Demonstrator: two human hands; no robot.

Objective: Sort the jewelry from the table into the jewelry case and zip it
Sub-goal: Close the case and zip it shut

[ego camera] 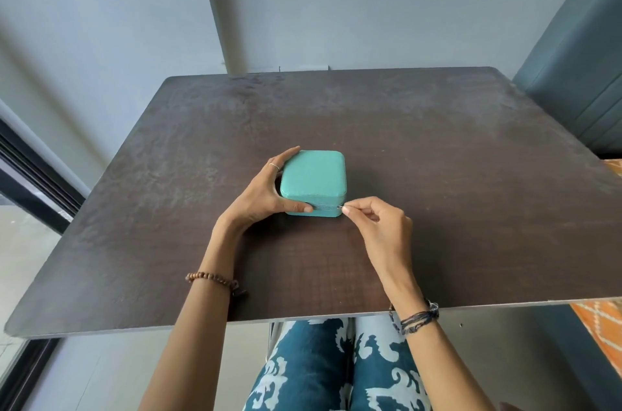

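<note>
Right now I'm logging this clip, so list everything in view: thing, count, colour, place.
jewelry case: one, teal, lid down, on the table's near middle
zipper pull: one, silver, at the case's near right corner
table: one, dark brown, fills mid-frame
chair: one, grey-blue, beyond the table's right side
bead bracelet: one, brown, left wrist
cord bracelets: dark blue, count unclear, right wrist
ring: one, silver, left hand
patterned trousers: blue and white, below the table edge
left hand: holds the case's left side
right hand: fingers pinch the zipper pull
</note>
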